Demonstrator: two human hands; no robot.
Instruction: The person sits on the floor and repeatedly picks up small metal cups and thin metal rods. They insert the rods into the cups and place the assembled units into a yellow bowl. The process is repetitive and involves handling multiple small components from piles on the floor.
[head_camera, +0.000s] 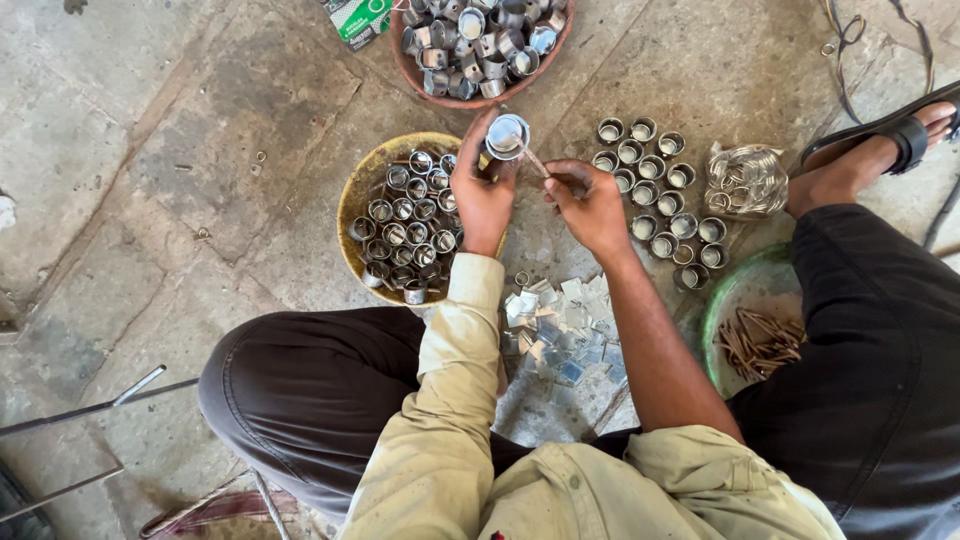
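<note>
My left hand (482, 190) grips a small shiny metal cup (506, 135), held above the floor with its open mouth facing up. My right hand (588, 200) pinches a thin stick-like tool (534, 160) whose tip reaches the cup's side. Below my hands lies a pile of small flat metal squares (562, 325) on the floor. A yellow bowl (352, 195) of similar metal cups sits just left of my left hand.
A reddish bowl (400, 62) heaped with metal cups stands at the top. Several cups (655, 190) stand in rows on the floor to the right, beside a bag of wire rings (745, 180). A green dish (722, 312) holds rusty nails. A sandalled foot (870, 150) rests at right.
</note>
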